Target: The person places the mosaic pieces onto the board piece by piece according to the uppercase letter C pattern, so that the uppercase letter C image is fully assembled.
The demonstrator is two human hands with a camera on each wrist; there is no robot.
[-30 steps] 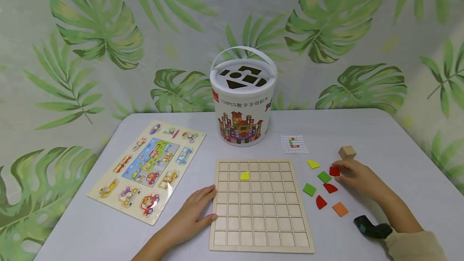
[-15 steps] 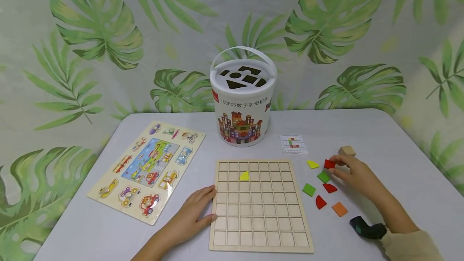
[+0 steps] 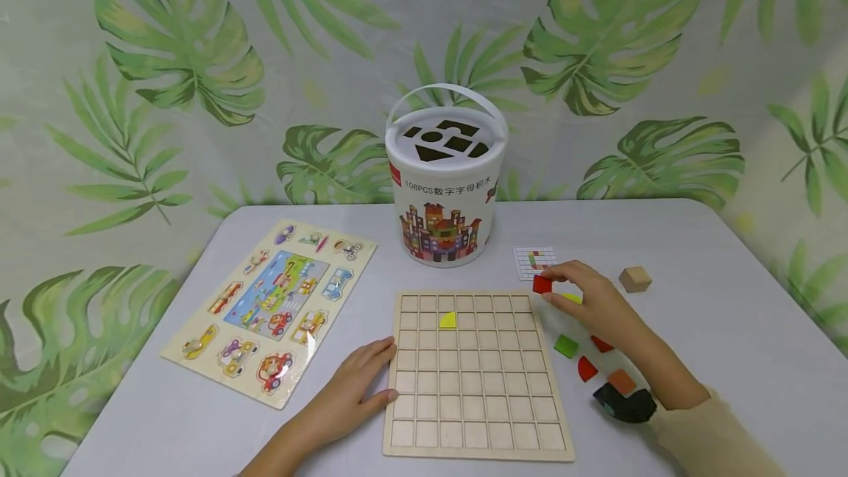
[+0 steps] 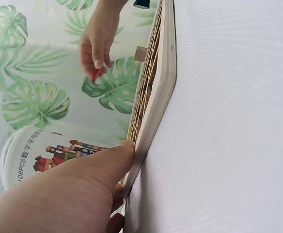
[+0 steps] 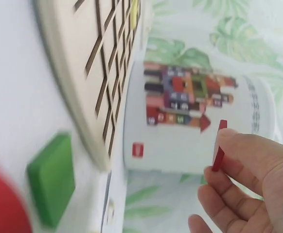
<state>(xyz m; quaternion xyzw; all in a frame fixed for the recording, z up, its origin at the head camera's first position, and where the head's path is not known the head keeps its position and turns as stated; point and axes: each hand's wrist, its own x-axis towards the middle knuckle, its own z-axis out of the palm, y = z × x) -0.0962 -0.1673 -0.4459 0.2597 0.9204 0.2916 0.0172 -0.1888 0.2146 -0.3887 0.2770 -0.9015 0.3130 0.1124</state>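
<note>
Red square tile [image 3: 542,284]: pinched at the fingertips of the right hand [image 3: 589,300], held clear of the table just off the upper right corner of the wooden grid board [image 3: 475,377].
Left hand [image 3: 351,381]: fingers straight, pressed flat against the board's left edge.
Board: one yellow quarter-round piece [image 3: 447,320] seated in the second row; other cells open.
Loose pieces right of the board: green square [image 3: 566,346], red quarter-round [image 3: 586,369], orange square [image 3: 621,380].
Pattern card [image 3: 530,260], wooden cube [image 3: 634,279], white block bucket [image 3: 445,182], vehicle puzzle [image 3: 271,308]: on the grey table [image 3: 729,330]; leaf-print backdrop.
</note>
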